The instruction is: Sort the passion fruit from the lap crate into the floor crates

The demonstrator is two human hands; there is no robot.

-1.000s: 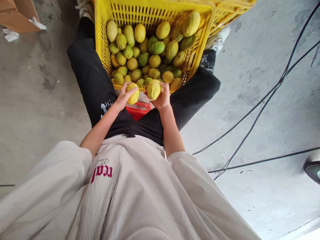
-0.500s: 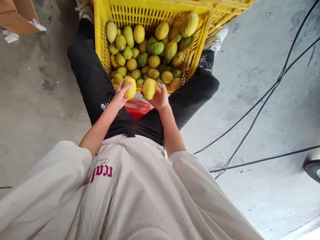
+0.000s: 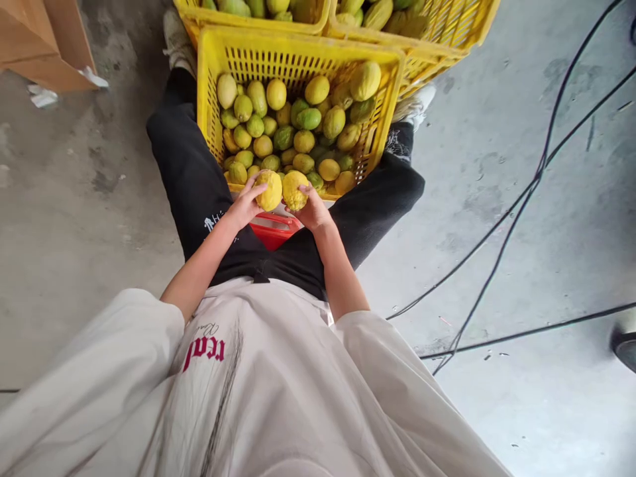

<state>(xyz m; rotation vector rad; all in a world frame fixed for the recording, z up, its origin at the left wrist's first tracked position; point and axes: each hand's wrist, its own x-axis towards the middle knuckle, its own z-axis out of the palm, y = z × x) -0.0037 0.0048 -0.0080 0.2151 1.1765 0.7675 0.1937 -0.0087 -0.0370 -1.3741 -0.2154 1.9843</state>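
Note:
My left hand (image 3: 248, 203) is closed around a bumpy yellow lemon (image 3: 269, 191), thumb across its upper side. Close beside it, my right hand (image 3: 314, 209) grips a second knobbly yellow lemon (image 3: 295, 190) from its right side. The two fruits are side by side, almost touching, at the near rim of a yellow plastic crate (image 3: 303, 46). Inside that crate lie many loose lemons, from green to yellow, such as a green one (image 3: 309, 118) in the middle. Part of a red plastic object (image 3: 273, 232) shows below my hands, between my thighs.
Two more yellow crates of similar fruit, one at the left (image 3: 298, 28) and one at the right (image 3: 437, 45), stand behind the first. A cardboard box (image 3: 54, 46) is at upper left. Black cables (image 3: 539, 175) cross the concrete floor at right. My legs straddle the near crate.
My view has tilted up, so the crates behind now show more fully. Both lemons stay in my hands and have turned a little, now showing rougher faces.

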